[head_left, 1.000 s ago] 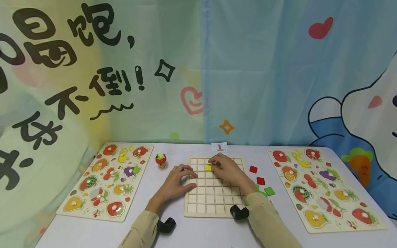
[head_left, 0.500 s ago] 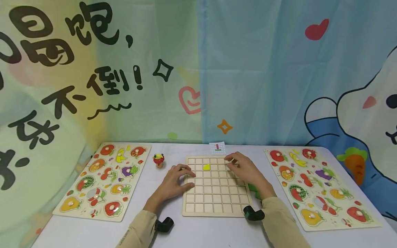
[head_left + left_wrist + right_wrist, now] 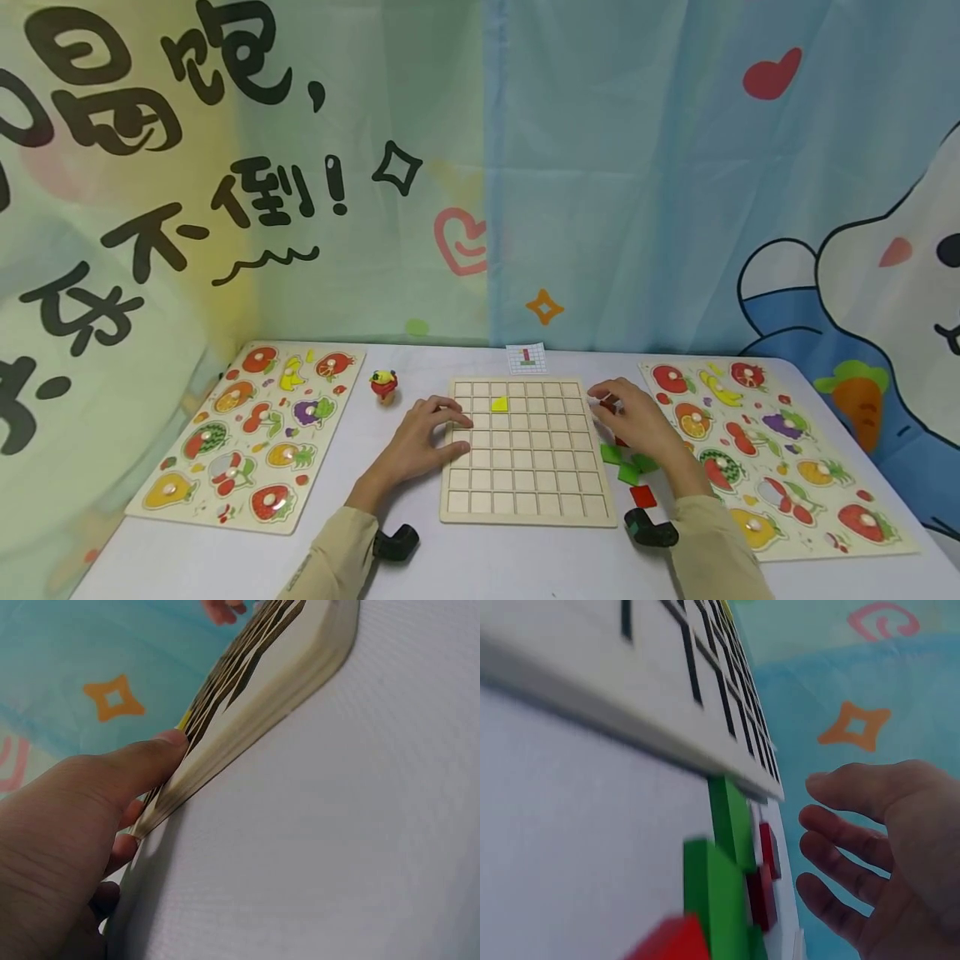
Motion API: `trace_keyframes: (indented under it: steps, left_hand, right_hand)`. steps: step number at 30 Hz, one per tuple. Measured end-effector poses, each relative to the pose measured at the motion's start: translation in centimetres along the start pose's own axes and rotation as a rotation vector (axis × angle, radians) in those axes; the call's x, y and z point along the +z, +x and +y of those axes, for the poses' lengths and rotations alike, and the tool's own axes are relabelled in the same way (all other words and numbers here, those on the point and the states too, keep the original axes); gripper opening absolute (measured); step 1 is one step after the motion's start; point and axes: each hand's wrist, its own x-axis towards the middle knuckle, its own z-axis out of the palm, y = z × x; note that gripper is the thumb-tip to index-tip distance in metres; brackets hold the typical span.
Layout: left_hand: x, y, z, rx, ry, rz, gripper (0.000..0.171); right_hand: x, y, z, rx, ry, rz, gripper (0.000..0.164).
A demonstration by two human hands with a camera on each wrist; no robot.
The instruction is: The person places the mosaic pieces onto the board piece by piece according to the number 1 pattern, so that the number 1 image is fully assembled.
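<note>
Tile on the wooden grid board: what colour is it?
The tile is bright yellow; the head view shows it best.

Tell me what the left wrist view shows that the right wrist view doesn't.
Only left wrist: the left hand, touching the edge of the grid board. Only right wrist: green tiles and red tiles beside that board. Both: the grid board, the right hand (barely in the left wrist view), an orange star and white tabletop.
</note>
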Motion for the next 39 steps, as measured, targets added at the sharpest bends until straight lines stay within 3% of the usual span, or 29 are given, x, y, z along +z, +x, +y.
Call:
trace_keyframes:
  steps: [12,39]
  left_hand:
    - [-0.3,0.1,0.3,0.026,-0.005,0.011,0.028]
    - [-0.1,0.0,0.1,0.028,0.003,0.005,0.027]
  right_hand:
    - [-0.4,-0.9,1.1,0.084,-0.028,-0.012,0.035]
    - [0.3,-0.3,2.1,0.187,-0.052,-0.025,0.032]
